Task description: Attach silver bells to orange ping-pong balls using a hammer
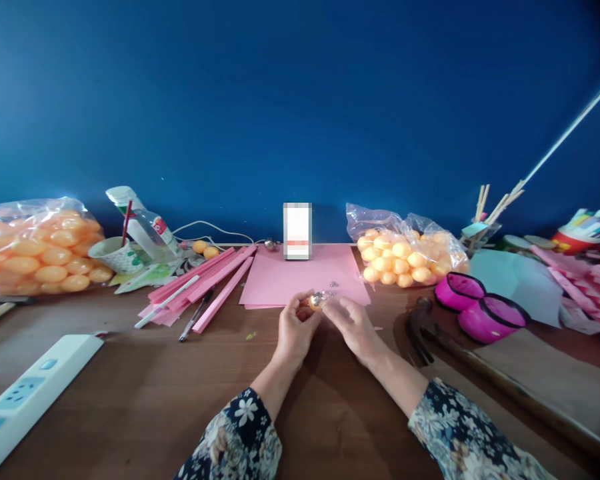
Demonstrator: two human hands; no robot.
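Over the front edge of the pink paper sheets (pixel 300 277), my left hand (pixel 297 328) is closed round a small orange ball (pixel 315 302) whose top and right side look silvery. My right hand (pixel 357 330) meets it from the right, with thumb and fingers brought together at the silvery side. Whatever those right fingertips pinch is too small and hidden to name. A few tiny silvery bits (pixel 334 285) lie on the paper just beyond the right hand. Farther back, near the wall, sits a silvery ball (pixel 271 245).
Bags of orange balls stand at left (pixel 55 257) and right (pixel 400 257). Pink strips (pixel 205 287) and a pen (pixel 196 316) lie left of the paper; a phone (pixel 298 233) stands behind it. A hammer (pixel 460 350), magenta rings (pixel 490 319) and a power strip (pixel 35 393) flank my arms.
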